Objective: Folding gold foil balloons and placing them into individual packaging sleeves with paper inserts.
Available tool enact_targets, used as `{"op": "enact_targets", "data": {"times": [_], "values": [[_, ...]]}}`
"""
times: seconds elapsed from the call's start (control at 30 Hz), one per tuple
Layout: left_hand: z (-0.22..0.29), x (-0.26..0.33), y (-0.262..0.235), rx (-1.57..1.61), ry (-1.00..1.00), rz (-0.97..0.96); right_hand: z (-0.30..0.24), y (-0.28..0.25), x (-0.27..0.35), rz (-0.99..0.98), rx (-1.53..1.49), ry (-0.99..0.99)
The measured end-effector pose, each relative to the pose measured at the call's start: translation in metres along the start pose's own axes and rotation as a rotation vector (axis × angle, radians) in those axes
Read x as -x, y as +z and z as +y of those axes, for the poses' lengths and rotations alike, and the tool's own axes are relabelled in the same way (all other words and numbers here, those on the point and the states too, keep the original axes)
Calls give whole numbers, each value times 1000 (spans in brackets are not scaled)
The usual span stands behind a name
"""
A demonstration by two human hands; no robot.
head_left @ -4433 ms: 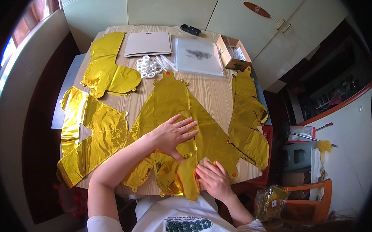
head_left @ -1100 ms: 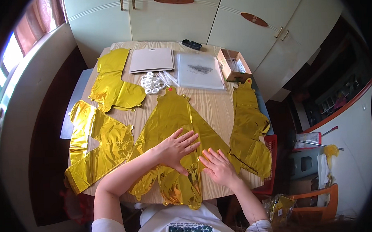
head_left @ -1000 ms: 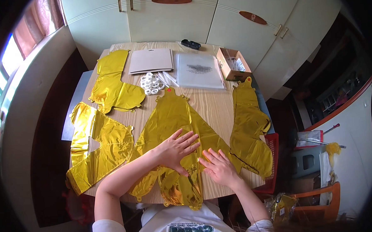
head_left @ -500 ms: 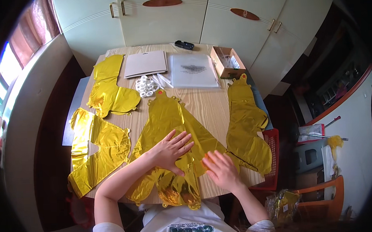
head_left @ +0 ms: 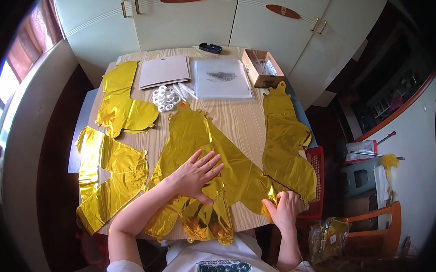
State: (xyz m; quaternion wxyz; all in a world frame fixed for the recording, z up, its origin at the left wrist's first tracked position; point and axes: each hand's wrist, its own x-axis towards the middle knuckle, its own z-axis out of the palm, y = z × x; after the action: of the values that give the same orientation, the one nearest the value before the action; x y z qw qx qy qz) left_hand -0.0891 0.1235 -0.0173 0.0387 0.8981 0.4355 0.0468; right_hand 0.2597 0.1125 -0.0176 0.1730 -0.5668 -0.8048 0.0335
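A large gold foil balloon (head_left: 191,130), flat and uninflated, spreads over the near middle of the wood-grain table (head_left: 234,118). Its top is narrow with a red dot, and its lower part widens into legs with crumpled, shiny foil between them. My left hand (head_left: 196,177) lies on it palm down, fingers stretched and spread. At the balloon's lower right, my right hand (head_left: 283,208) is closed on its foil edge, with a folded bit standing up by the thumb. Another flat gold foil balloon (head_left: 284,143) lies just beyond that hand, along the right side.
Two more flat gold balloons, an upper one (head_left: 119,99) and a lower one (head_left: 124,164), lie at left. Farther back are grey card (head_left: 164,71), white rings (head_left: 164,98), white sticks (head_left: 184,91), clear plastic sleeves (head_left: 223,80), a box (head_left: 263,68) and a black object (head_left: 210,48).
My right hand has moved right and slightly down, and its fingers have closed on the foil's edge. My left hand stays spread on the balloon. The whole view has shifted slightly.
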Motion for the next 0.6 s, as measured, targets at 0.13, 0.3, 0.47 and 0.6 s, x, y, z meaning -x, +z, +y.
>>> {"op": "enact_targets", "data": {"times": [0.13, 0.3, 0.47, 0.6], "values": [[1, 0, -3, -7, -5, -14, -5, -1, 1, -32, -147, -51], [2, 2, -2, -5, -12, -5, -51, -25, 6, -110, -561, 49], [1, 0, -5, 49, 8, 22, -103, -38, 7, 19, -454, -223], [-10, 4, -10, 100, 12, 4, -133, -30, 3, 81, -391, -466]]}}
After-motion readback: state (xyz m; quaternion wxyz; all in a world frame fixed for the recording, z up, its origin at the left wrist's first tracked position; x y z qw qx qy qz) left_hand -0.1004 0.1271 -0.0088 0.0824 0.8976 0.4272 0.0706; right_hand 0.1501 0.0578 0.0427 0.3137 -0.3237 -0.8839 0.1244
